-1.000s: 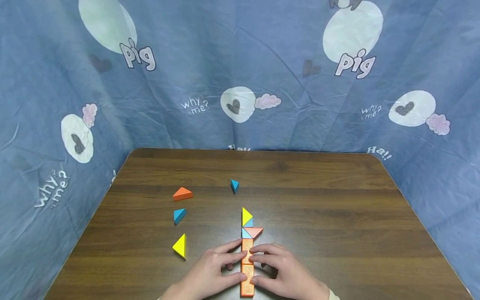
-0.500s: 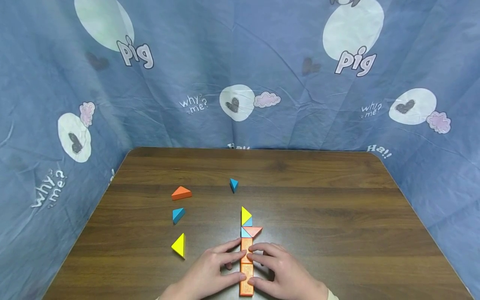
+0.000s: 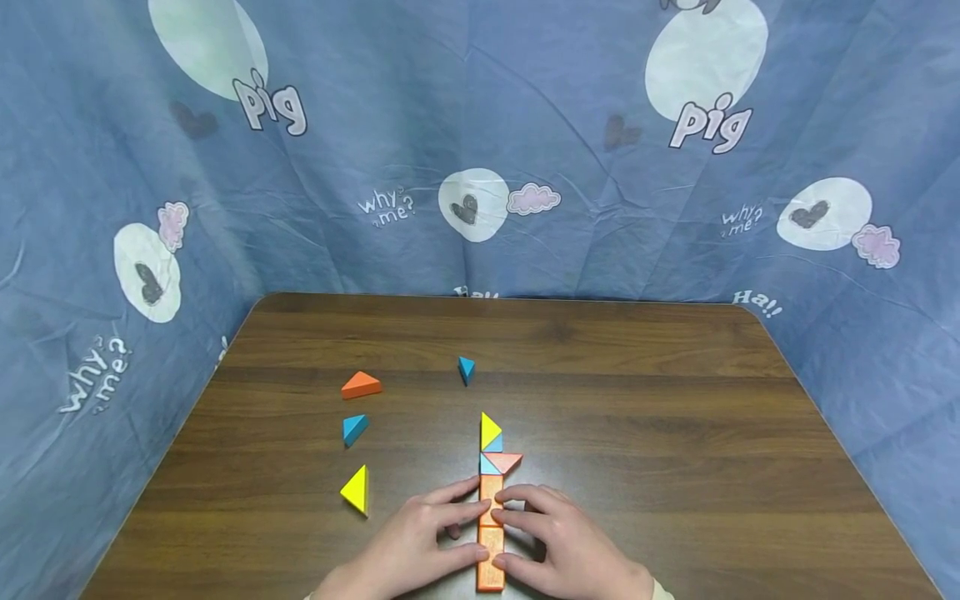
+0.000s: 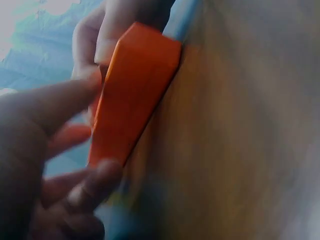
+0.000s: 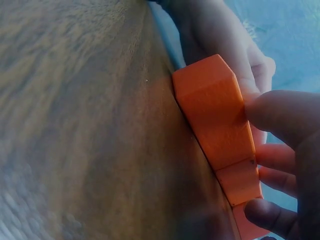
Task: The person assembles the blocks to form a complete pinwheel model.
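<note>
Two orange rectangular blocks lie end to end in the head view, a far one (image 3: 491,487) and a near one (image 3: 491,577). My left hand (image 3: 416,533) touches their left side and top edge with thumb and fingertips spread along the row. From the right, my right hand (image 3: 562,537) rests fingertips and thumb on the opposite edge. Beyond the blocks, a pink-orange triangle (image 3: 506,461), two blue triangles, and a yellow triangle (image 3: 490,432) continue the line. Both wrist views show an orange block's side (image 4: 140,75) with fingers along its upper edge.
Left on the brown table (image 3: 637,400) lie a loose orange triangle block (image 3: 361,386), a blue triangle block (image 3: 354,429) and a yellow triangle block (image 3: 356,492). Farther back is a small blue triangle block (image 3: 467,369). A blue printed cloth (image 3: 570,250) hangs behind the table.
The head view shifts slightly. Both hands stay at the orange blocks, and the pieces keep their arrangement.
</note>
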`<state>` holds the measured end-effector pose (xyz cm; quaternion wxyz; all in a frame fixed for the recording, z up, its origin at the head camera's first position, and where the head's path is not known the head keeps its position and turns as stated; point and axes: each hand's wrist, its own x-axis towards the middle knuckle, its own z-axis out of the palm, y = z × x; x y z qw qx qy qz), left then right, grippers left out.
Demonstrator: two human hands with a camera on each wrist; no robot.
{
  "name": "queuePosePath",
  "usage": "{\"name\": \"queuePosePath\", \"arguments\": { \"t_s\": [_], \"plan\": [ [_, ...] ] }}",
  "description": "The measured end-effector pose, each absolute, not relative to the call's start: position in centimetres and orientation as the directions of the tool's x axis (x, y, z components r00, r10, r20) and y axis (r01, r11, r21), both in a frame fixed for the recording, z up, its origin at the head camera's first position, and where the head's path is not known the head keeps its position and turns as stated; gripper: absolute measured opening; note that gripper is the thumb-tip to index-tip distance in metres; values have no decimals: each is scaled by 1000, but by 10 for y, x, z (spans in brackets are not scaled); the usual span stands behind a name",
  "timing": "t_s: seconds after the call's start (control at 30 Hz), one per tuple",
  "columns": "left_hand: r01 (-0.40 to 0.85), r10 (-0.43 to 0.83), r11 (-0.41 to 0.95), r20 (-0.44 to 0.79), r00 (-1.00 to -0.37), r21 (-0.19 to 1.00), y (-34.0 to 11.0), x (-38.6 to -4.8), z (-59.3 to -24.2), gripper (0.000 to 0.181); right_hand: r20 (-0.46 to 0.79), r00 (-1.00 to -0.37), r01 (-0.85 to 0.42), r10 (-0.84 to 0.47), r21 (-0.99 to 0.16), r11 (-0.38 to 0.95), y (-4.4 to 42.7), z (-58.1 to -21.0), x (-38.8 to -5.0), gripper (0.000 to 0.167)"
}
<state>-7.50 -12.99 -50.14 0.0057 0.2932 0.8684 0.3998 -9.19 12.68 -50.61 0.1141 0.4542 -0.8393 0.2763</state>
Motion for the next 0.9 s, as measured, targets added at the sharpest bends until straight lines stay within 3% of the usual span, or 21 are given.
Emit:
{"name": "queuePosePath", "arguments": {
  "t_s": [0.17, 0.3, 0.47, 0.7, 0.9],
  "plan": [
    [585, 484, 469, 361, -797, 662, -141, -85, -481, 42, 461, -553, -832, -694, -351, 430, 125, -506, -92, 39],
    [543, 394, 577, 374, -840, 610, -155, -110, -451, 37, 467, -551, -834, -692, -351, 427, 125, -507, -93, 39],
    [360, 278, 751, 230, -933, 553, -163, -157, -420, 44, 461, -559, -828, -689, -355, 433, 126, -507, -94, 39],
    [271, 268, 849, 74, -961, 453, -154, -226, -424, 59, 444, -562, -825, -698, -359, 436, 127, -506, -94, 37],
    [193, 224, 886, -26, -974, 421, -142, -257, -438, 63, 440, -566, -821, -697, -374, 431, 127, -507, -93, 37]
  ]
}}
